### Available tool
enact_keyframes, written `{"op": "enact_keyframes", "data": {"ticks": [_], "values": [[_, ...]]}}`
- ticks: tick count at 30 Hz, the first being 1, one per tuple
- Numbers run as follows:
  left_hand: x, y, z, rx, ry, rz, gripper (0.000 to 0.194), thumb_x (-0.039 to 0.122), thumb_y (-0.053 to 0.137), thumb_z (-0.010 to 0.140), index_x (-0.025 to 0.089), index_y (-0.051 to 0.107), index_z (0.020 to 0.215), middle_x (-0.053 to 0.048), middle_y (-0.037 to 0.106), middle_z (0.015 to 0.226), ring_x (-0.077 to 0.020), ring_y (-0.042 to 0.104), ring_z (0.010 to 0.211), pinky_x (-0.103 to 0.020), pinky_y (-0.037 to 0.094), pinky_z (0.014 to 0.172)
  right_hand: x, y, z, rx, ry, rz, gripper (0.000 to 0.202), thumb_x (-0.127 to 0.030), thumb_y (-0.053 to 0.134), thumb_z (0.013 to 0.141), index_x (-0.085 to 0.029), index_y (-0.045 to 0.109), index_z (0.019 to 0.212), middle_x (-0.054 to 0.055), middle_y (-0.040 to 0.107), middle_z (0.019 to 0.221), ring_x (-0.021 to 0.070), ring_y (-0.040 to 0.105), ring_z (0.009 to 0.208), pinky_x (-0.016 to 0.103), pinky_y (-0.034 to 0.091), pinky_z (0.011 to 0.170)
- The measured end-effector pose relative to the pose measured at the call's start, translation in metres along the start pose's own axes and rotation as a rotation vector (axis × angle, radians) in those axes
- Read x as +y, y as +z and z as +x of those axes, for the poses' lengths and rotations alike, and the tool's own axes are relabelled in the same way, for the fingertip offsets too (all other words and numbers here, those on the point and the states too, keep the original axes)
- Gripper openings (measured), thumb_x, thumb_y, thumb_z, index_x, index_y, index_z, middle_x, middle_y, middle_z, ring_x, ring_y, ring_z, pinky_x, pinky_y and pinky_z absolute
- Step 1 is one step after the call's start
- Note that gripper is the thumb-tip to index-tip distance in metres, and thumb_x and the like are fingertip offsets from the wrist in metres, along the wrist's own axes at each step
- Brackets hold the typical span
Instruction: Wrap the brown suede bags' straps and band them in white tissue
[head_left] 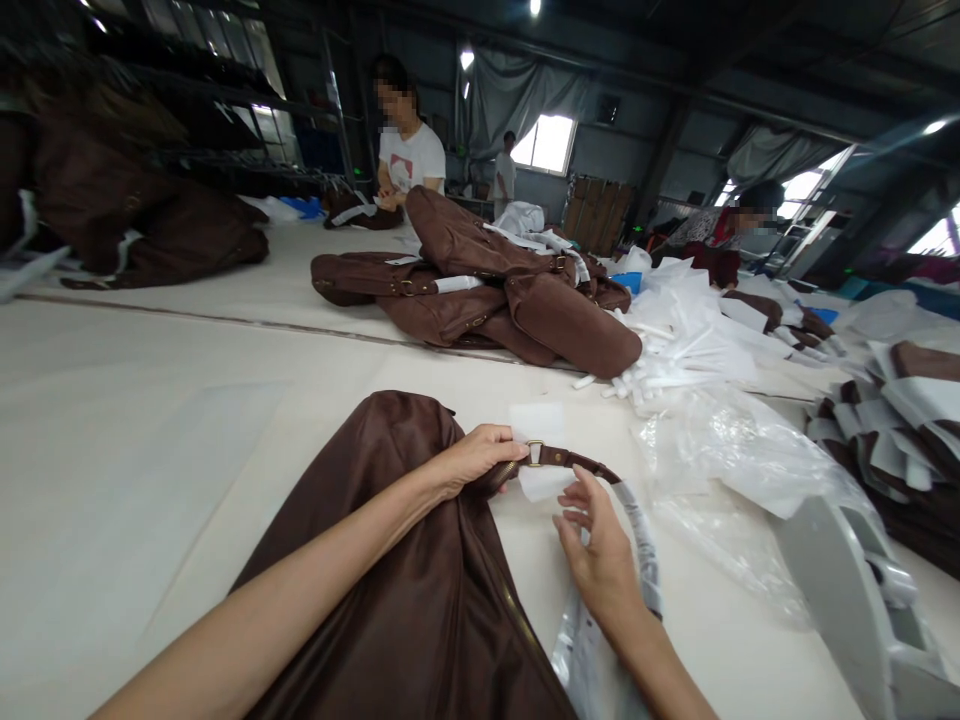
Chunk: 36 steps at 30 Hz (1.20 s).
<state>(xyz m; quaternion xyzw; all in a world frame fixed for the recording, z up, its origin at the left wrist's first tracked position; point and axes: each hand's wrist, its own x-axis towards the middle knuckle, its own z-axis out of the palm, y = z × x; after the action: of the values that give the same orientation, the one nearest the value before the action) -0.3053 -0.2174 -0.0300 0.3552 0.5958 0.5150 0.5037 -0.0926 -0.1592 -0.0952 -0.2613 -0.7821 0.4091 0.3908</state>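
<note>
A dark brown handbag (375, 560) with a brass zip lies on the pale table right before me. My left hand (480, 458) pinches the bag's upper corner, beside the brass ring (535, 453) that joins the strap. From that ring the brown strap (577, 460) curves right and down, its lower part wrapped in clear plastic film (643, 545). A piece of white paper (546, 484) sits under and behind the ring. My right hand (596, 545) is just below the strap, fingers apart and curled, with nothing visible in it.
Brown bags (480, 290) lie heaped across the table. White paper and rolls (686, 320) are piled beside them, near clear plastic bags (750, 470). A grey tape dispenser (847, 590) stands at right, before stacked brown pieces (900, 430). A co-worker (411, 155) stands across the table.
</note>
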Motion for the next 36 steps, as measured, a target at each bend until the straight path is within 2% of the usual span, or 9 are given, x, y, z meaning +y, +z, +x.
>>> {"op": "enact_keyframes", "data": {"ticks": [5, 9, 12, 16, 19, 27, 28, 32, 36], "values": [[0.0, 0.001, -0.002, -0.012, 0.019, 0.032, 0.035, 0.048, 0.071, 0.07, 0.016, 0.063, 0.079, 0.004, 0.056, 0.056, -0.0085, 0.048, 0.041, -0.02, 0.039, 0.042, -0.016, -0.015, 0.034, -0.043, -0.413, -0.429, 0.02, -0.018, 0.05, 0.095, -0.024, 0.069, 0.099, 0.008, 0.059, 0.089, 0.0217, 0.058, 0.084, 0.037, 0.051, 0.075], [-0.004, 0.006, 0.0, -0.025, 0.049, 0.095, 0.028, 0.042, 0.067, 0.074, 0.015, 0.065, 0.079, 0.005, 0.053, 0.051, -0.0084, 0.044, 0.04, -0.02, 0.034, 0.042, -0.023, -0.027, 0.06, -0.137, -0.492, -0.403, 0.015, -0.021, 0.054, 0.094, -0.024, 0.068, 0.09, 0.011, 0.06, 0.124, 0.0292, 0.051, 0.122, 0.048, 0.042, 0.101], [-0.008, 0.009, 0.003, -0.028, 0.073, 0.153, 0.022, 0.035, 0.066, 0.075, 0.014, 0.069, 0.079, 0.003, 0.058, 0.053, -0.0087, 0.044, 0.042, -0.02, 0.032, 0.043, -0.018, -0.023, 0.072, -0.203, -0.286, -0.246, 0.014, -0.03, 0.056, 0.094, -0.023, 0.066, 0.087, 0.01, 0.046, 0.148, 0.0316, 0.037, 0.14, 0.05, 0.034, 0.11], [-0.012, 0.008, 0.005, -0.082, 0.105, 0.216, 0.027, 0.037, 0.065, 0.077, 0.015, 0.072, 0.092, -0.002, 0.07, 0.072, -0.0138, 0.058, 0.057, -0.022, 0.042, 0.052, -0.01, -0.014, 0.077, -0.249, 0.03, -0.126, 0.021, -0.041, 0.057, 0.092, -0.023, 0.061, 0.083, 0.007, 0.065, 0.114, 0.0245, 0.061, 0.103, 0.037, 0.045, 0.09], [-0.012, 0.007, 0.003, -0.121, 0.095, 0.205, 0.032, 0.043, 0.064, 0.078, 0.016, 0.071, 0.093, -0.005, 0.072, 0.079, -0.0161, 0.061, 0.062, -0.023, 0.045, 0.055, -0.01, -0.012, 0.076, -0.208, 0.034, -0.16, 0.022, -0.042, 0.057, 0.091, -0.023, 0.06, 0.079, 0.002, 0.06, 0.086, 0.0183, 0.055, 0.077, 0.03, 0.043, 0.073], [-0.008, 0.009, -0.001, -0.123, 0.116, 0.187, 0.044, 0.055, 0.067, 0.077, 0.014, 0.071, 0.091, -0.006, 0.071, 0.081, -0.0137, 0.056, 0.058, -0.024, 0.049, 0.053, -0.018, -0.014, 0.078, -0.184, 0.103, -0.061, 0.019, -0.039, 0.064, 0.085, -0.022, 0.059, 0.08, -0.002, 0.052, 0.075, 0.0143, 0.048, 0.066, 0.028, 0.04, 0.065], [-0.008, 0.009, -0.001, -0.124, 0.106, 0.171, 0.043, 0.053, 0.068, 0.076, 0.013, 0.072, 0.091, -0.006, 0.071, 0.082, -0.0133, 0.055, 0.059, -0.024, 0.049, 0.053, -0.018, -0.018, 0.081, -0.211, 0.165, 0.011, 0.021, -0.039, 0.069, 0.081, -0.022, 0.06, 0.089, -0.003, 0.053, 0.076, 0.0134, 0.048, 0.064, 0.027, 0.04, 0.064], [-0.008, 0.008, 0.0, -0.18, 0.112, 0.101, 0.039, 0.049, 0.07, 0.077, 0.012, 0.073, 0.089, -0.006, 0.07, 0.083, -0.013, 0.054, 0.063, -0.023, 0.051, 0.055, -0.016, -0.039, 0.1, -0.427, 0.432, 0.294, 0.081, -0.036, 0.086, 0.062, -0.023, 0.049, 0.133, -0.001, 0.063, 0.094, 0.0126, 0.058, 0.068, 0.027, 0.047, 0.066], [-0.007, 0.006, -0.001, -0.206, 0.126, 0.083, 0.041, 0.05, 0.072, 0.077, 0.011, 0.073, 0.09, -0.006, 0.068, 0.082, -0.0133, 0.055, 0.066, -0.021, 0.051, 0.055, -0.009, -0.047, 0.117, -0.775, 0.469, 0.377, 0.053, -0.038, 0.083, 0.067, -0.016, 0.069, 0.114, 0.005, 0.072, 0.093, 0.0186, 0.065, 0.084, 0.028, 0.049, 0.075]]}}
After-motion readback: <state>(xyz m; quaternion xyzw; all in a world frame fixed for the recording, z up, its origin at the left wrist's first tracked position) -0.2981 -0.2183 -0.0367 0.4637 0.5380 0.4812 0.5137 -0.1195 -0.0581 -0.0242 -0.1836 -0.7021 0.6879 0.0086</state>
